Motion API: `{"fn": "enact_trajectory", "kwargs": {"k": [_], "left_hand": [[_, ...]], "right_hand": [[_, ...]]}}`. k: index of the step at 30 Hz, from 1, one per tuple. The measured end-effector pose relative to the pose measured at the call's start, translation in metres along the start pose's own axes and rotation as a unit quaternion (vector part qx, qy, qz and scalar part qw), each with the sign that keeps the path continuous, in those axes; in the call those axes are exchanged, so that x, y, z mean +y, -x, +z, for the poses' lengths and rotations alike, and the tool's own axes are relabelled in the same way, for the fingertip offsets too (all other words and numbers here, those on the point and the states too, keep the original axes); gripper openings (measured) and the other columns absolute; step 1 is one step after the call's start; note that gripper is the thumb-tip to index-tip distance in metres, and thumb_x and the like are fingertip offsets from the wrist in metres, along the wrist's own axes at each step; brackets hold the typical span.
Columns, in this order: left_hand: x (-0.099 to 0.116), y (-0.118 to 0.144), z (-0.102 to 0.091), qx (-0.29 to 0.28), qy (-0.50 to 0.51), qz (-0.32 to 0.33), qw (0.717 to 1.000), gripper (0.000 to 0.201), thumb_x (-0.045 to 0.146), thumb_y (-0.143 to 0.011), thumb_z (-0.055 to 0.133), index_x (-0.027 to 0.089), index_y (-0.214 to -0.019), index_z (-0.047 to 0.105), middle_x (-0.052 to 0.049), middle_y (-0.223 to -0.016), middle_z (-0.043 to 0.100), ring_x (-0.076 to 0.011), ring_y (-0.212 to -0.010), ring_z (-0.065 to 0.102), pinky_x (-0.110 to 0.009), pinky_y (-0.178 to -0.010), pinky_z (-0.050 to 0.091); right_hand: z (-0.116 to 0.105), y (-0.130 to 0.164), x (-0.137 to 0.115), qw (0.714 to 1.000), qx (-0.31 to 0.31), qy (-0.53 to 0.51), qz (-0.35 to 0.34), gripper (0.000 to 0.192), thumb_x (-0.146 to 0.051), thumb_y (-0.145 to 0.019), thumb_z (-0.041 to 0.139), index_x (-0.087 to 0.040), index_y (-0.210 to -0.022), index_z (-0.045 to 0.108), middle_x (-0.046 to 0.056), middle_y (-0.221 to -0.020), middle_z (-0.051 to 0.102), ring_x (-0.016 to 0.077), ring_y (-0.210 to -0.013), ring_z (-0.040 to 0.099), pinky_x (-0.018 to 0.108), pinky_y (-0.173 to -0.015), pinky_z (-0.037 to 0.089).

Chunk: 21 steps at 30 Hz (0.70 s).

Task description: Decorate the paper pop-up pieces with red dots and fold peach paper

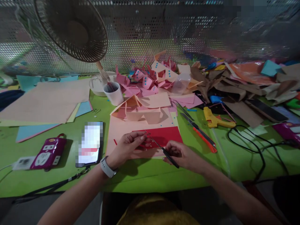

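The left hand (pixel 127 147) pinches a small red paper piece (pixel 142 145) over the red sheet (pixel 164 136), near the table edge. The right hand (pixel 181 154) grips black-handled scissors (pixel 161 149), blades touching the piece.

text: none legible | phone (pixel 90 143): screen blurred | power strip (pixel 48 153): markings too small to read

A fan (pixel 71 29) stood at eleven o'clock above a white cup (pixel 114 93). A phone (pixel 90 144) and purple power strip (pixel 48 153) lay at nine o'clock on the green surface (pixel 145 178); a yellow glue gun (pixel 214 120) lay at two o'clock.
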<state>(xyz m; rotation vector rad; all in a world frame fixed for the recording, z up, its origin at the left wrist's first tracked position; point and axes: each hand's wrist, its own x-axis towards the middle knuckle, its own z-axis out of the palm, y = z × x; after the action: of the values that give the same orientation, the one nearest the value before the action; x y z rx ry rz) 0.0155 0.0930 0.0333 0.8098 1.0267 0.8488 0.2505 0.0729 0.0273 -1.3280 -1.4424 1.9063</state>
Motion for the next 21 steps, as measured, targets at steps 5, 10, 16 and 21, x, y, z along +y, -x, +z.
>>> {"fn": "enact_trajectory", "kwargs": {"k": [5,10,16,21], "left_hand": [[-0.0014,-0.0006,-0.0011,0.0,-0.007,0.004,1.0,0.036,0.042,-0.073,0.08,0.016,-0.097,0.073,-0.006,-0.087,0.077,-0.0161,-0.076,0.071,-0.028,-0.072,0.058],[-0.0015,-0.0016,-0.0018,-0.001,-0.009,0.003,1.0,0.037,0.044,-0.071,0.081,0.016,-0.095,0.073,-0.005,-0.084,0.076,-0.0157,-0.078,0.071,-0.025,-0.07,0.057],[-0.0012,-0.0015,-0.0022,-0.004,-0.022,0.001,1.0,0.036,0.044,-0.072,0.08,0.017,-0.095,0.073,-0.006,-0.086,0.077,-0.0159,-0.08,0.071,-0.024,-0.067,0.057],[-0.0013,-0.0018,-0.0029,-0.008,-0.031,0.005,0.999,0.036,0.045,-0.073,0.079,0.017,-0.095,0.073,-0.007,-0.089,0.077,-0.0163,-0.082,0.071,-0.023,-0.067,0.057]], "right_hand": [[0.0002,-0.0014,-0.0008,1.0,0.006,-0.004,0.006,0.052,-0.051,-0.059,0.086,-0.02,-0.074,0.047,-0.006,-0.063,0.05,0.0085,-0.056,0.045,0.022,-0.052,0.034],[0.0002,-0.0011,-0.0014,1.0,0.007,-0.003,0.012,0.052,-0.05,-0.058,0.087,-0.02,-0.073,0.047,-0.007,-0.061,0.05,0.0081,-0.056,0.045,0.021,-0.051,0.034],[-0.0005,-0.0011,-0.0025,1.0,0.009,0.001,0.017,0.053,-0.051,-0.057,0.087,-0.02,-0.071,0.046,-0.007,-0.06,0.05,0.0079,-0.055,0.046,0.021,-0.051,0.035],[-0.0008,-0.0018,-0.0016,1.0,0.009,0.001,0.015,0.052,-0.051,-0.057,0.087,-0.02,-0.071,0.047,-0.007,-0.059,0.05,0.0074,-0.053,0.045,0.021,-0.05,0.035]]}}
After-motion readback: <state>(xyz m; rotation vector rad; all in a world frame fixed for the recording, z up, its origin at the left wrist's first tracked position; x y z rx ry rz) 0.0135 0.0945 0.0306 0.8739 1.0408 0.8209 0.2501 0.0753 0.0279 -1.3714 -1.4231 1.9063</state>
